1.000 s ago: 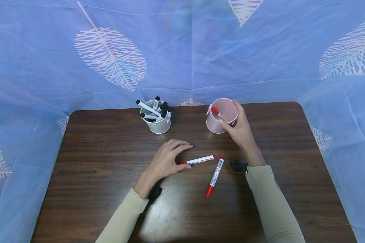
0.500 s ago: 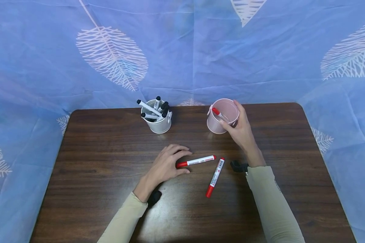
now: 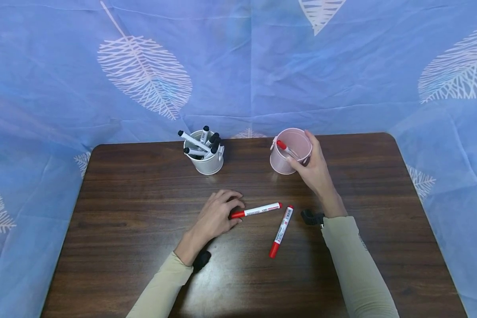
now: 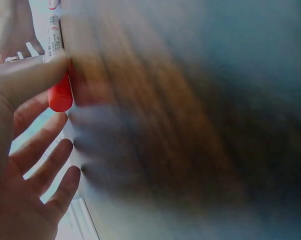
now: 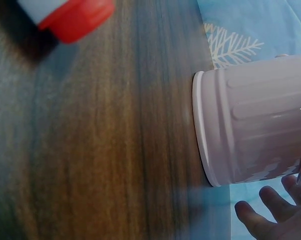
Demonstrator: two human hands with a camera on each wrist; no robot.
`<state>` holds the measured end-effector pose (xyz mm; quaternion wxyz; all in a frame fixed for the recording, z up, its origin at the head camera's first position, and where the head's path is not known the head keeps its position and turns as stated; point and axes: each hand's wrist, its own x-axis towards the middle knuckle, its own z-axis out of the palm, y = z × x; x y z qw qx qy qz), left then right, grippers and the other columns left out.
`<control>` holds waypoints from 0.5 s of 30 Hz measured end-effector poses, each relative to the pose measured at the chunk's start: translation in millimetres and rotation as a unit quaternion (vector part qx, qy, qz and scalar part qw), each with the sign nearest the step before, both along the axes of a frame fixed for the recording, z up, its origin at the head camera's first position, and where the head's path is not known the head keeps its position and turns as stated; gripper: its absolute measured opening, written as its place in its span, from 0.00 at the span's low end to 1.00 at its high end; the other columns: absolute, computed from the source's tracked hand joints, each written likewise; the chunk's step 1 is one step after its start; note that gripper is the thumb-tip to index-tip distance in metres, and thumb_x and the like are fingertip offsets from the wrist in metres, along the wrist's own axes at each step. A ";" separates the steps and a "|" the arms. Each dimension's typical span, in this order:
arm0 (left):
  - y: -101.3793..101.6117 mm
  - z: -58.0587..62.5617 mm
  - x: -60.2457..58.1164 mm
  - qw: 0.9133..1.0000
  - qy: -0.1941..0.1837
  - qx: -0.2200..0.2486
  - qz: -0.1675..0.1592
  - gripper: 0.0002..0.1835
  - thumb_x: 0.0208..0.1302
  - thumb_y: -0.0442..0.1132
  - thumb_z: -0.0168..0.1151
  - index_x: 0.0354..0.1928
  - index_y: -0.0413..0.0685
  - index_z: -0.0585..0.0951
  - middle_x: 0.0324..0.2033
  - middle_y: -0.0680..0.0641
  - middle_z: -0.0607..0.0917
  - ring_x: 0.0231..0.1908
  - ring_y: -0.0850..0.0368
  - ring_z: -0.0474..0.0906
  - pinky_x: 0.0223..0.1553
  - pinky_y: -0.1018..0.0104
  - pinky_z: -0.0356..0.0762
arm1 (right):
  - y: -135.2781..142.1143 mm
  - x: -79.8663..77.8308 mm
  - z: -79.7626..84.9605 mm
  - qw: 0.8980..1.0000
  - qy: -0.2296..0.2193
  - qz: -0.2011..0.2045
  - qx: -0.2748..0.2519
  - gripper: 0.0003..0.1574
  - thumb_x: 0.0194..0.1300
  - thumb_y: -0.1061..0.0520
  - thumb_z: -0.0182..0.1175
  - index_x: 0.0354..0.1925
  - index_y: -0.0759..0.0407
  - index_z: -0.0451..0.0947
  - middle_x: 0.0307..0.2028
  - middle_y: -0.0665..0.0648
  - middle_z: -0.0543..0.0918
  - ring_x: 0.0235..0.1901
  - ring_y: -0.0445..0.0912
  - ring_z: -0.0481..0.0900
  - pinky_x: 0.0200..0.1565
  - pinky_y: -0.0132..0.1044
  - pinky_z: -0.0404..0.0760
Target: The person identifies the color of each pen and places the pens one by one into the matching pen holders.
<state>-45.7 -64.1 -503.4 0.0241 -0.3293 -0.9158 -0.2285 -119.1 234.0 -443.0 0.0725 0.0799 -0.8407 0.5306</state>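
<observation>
My left hand (image 3: 214, 215) is at a red-capped whiteboard marker (image 3: 263, 209) lying on the table. Its thumb and fingers are on either side of the red cap, with a narrow gap showing at the index finger. In the left wrist view the thumb crosses in front of the marker (image 4: 59, 95); whether it touches is hard to tell. My right hand (image 3: 315, 172) holds a small pink bucket (image 3: 283, 165) by its right side, thumb in front and fingers behind. One red marker (image 3: 282, 145) leans inside that bucket. Another red marker (image 3: 281, 232) lies just right of the first.
A white bucket (image 3: 209, 167) with several black-capped markers (image 3: 194, 141) stands at the back left of the brown wooden table (image 3: 135, 229). Blue cloth with white leaf prints (image 3: 222, 66) hangs behind and at both sides.
My left hand has drawn slightly back and its thumb and fingers have come closer together around the marker's cap. The right hand and pink bucket stay put.
</observation>
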 end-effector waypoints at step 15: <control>-2.4 1.2 -1.3 0.998 -0.008 0.065 0.009 0.07 0.59 0.43 0.73 0.40 0.57 0.86 0.51 0.54 0.83 0.54 0.56 0.76 0.56 0.55 0.71 | 14.5 -16.2 -37.3 1.000 0.005 -0.015 0.014 0.57 0.61 0.56 0.71 0.77 0.43 0.48 0.71 0.57 0.61 0.67 0.56 0.63 0.66 0.61 0.63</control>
